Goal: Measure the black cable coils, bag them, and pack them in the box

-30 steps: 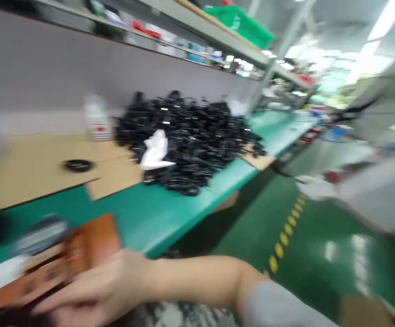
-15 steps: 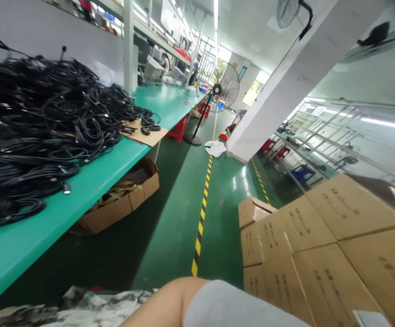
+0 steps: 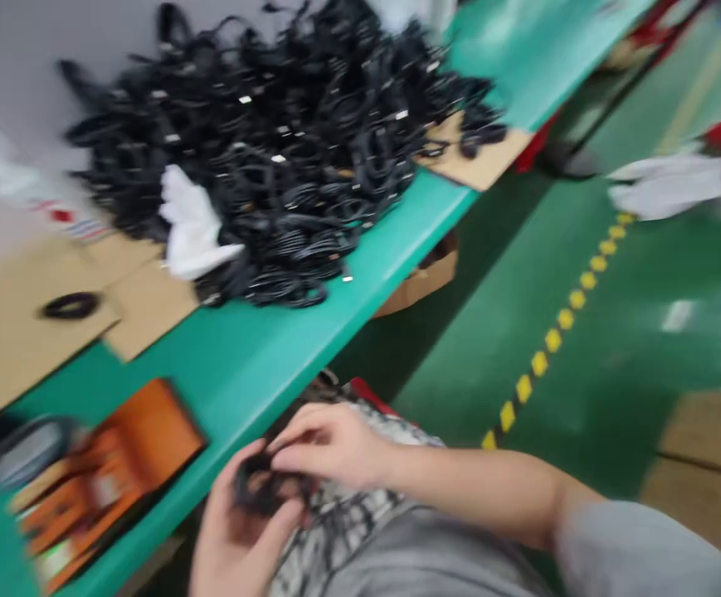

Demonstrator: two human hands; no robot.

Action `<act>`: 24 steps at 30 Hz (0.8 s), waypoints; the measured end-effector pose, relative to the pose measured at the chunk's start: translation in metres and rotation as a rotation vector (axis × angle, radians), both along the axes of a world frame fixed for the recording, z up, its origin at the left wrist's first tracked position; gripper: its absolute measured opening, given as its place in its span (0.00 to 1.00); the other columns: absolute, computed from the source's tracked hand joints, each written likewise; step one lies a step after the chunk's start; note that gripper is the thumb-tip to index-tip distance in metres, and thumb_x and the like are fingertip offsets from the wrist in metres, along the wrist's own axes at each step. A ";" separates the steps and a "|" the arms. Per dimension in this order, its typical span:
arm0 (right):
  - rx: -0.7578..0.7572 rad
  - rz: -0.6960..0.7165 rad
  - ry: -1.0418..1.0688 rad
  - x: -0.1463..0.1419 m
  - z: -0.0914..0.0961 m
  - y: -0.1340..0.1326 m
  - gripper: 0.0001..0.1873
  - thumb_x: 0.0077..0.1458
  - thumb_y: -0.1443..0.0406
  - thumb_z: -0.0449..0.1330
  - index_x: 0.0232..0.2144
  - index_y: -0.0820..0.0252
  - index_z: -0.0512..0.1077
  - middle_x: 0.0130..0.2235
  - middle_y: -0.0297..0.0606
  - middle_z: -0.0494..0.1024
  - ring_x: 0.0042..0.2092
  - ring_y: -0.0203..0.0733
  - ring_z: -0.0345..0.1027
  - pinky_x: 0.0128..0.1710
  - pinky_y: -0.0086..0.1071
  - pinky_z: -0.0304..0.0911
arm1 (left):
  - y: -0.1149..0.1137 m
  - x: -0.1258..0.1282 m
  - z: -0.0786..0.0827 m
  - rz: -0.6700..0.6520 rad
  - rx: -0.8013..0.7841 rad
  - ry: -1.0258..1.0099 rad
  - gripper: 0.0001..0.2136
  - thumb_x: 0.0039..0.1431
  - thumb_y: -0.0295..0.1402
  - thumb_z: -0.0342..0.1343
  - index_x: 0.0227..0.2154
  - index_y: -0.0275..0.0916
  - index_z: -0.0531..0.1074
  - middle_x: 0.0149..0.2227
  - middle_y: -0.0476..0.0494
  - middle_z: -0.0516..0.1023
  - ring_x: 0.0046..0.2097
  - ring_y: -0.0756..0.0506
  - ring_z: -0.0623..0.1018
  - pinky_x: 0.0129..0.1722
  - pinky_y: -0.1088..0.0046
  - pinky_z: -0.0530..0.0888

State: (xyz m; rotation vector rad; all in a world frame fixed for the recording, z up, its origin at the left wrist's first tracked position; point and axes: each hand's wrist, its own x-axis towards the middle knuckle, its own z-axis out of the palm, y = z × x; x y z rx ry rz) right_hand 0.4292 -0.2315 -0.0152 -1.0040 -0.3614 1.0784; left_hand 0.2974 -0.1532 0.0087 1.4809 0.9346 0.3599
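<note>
A small coiled black cable [image 3: 254, 489] is held in front of my body, blurred by motion. My left hand [image 3: 229, 539] is wrapped round the coil from below, its thumb pressed across the front. With finger and thumb pinched at the coil's upper edge, my right hand [image 3: 335, 444] reaches in from the right. Both hands are just off the edge of the green table [image 3: 254, 356]. A large heap of black coiled cables [image 3: 298, 157] covers the table behind them.
Cardboard sheets [image 3: 12, 332] lie at the left with one loose cable coil [image 3: 70, 305]. A white crumpled piece [image 3: 191, 228] rests against the heap. An orange device [image 3: 117, 473] stands near the table's front edge. Cardboard boxes [image 3: 708, 464] are stacked on the right.
My view has swung left and down towards the table. Both hands and the coiled cable have come into view, along with the orange device and cardboard sheets.
</note>
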 end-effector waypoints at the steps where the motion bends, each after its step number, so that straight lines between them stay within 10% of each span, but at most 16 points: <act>1: 0.006 -0.071 -0.030 -0.001 -0.002 0.000 0.18 0.47 0.51 0.68 0.32 0.60 0.80 0.32 0.35 0.76 0.27 0.34 0.70 0.23 0.26 0.67 | 0.003 -0.001 0.003 0.014 -0.065 0.001 0.33 0.40 0.33 0.73 0.52 0.45 0.69 0.45 0.46 0.77 0.39 0.44 0.79 0.34 0.73 0.79; 9: 0.022 -0.077 -0.312 0.012 -0.002 -0.003 0.09 0.57 0.64 0.60 0.37 0.60 0.80 0.35 0.39 0.75 0.35 0.37 0.71 0.33 0.30 0.69 | 0.008 0.015 0.000 -0.021 -0.300 -0.085 0.29 0.47 0.30 0.68 0.54 0.47 0.66 0.43 0.46 0.75 0.33 0.47 0.78 0.26 0.75 0.79; 24: 0.014 0.189 -0.535 -0.007 0.014 -0.003 0.06 0.57 0.67 0.59 0.36 0.60 0.77 0.35 0.39 0.76 0.34 0.38 0.69 0.34 0.31 0.66 | 0.007 -0.027 0.007 -0.052 -0.265 -0.061 0.31 0.49 0.32 0.68 0.56 0.48 0.65 0.55 0.44 0.72 0.53 0.41 0.76 0.53 0.69 0.73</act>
